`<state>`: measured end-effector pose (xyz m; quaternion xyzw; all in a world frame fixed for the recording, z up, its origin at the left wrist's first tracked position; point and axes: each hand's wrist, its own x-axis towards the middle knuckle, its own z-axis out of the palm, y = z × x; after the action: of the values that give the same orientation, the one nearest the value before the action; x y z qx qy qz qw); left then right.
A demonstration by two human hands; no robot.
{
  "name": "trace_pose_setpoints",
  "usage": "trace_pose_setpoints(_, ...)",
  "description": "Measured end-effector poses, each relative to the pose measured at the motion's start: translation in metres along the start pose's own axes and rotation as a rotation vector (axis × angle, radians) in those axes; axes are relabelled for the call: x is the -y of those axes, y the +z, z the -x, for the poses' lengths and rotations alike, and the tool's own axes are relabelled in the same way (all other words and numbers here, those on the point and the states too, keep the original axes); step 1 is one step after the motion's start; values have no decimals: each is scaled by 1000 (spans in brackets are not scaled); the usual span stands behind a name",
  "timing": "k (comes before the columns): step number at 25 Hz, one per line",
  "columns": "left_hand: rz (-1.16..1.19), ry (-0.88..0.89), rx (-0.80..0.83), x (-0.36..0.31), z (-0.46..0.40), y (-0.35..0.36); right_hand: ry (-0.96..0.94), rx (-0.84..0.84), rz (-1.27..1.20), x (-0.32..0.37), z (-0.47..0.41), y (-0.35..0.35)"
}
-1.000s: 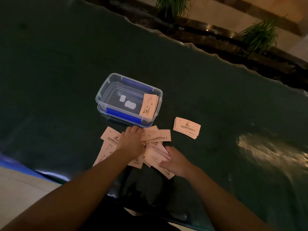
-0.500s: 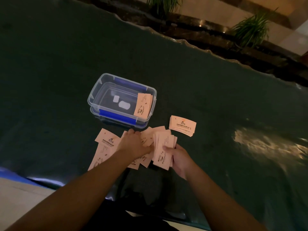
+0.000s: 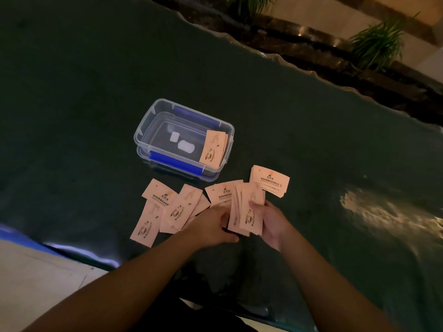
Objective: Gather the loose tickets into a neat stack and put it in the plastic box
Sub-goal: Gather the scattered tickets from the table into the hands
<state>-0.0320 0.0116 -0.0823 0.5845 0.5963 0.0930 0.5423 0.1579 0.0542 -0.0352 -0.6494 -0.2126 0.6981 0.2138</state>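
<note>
The right hand (image 3: pixel 268 219) is holding a bunch of tickets (image 3: pixel 249 212) in its fingers. The left hand (image 3: pixel 213 224) is touching that bunch, its fingers bent. Loose tickets (image 3: pixel 167 207) are lying near the bench's (image 3: pixel 96 92) near edge. Farther back, the plastic box (image 3: pixel 153 121) is holding one small ticket pile (image 3: pixel 213 149) at its right end.

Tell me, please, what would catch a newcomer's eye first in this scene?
Most striking are the pale pink tickets fanned out on the dark green table, just in front of the clear plastic box with blue clips. The right hand holds a gathered bunch upright, and the left hand steadies it. Another neat stack lies right of the box, and one sits inside it.
</note>
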Motion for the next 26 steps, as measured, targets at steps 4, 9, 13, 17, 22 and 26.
trace_pose_setpoints(4, -122, 1, -100, 2, -2, 6, -109, 26, 449, 31, -11, 2)
trace_pose_setpoints(9, -298, -134, -144, 10, -2, 8, -216, 177, 1121, 66, -35, 23)
trace_pose_setpoints(13, -296, -167, -119, 14, 7, 16, -139, 196, 1250, 70, -48, 28)
trace_pose_setpoints(17, -279, -144, -171, 14, 13, 20, -150, 240, 1280, 63, -51, 21)
trace_pose_setpoints(22, -391, -128, -100, 16, 15, 14, -121, 274, 1373, 72, -62, 29)
trace_pose_setpoints(26, -419, -118, -99, 15, 18, 13, -127, 203, 1417, 72, -61, 30)
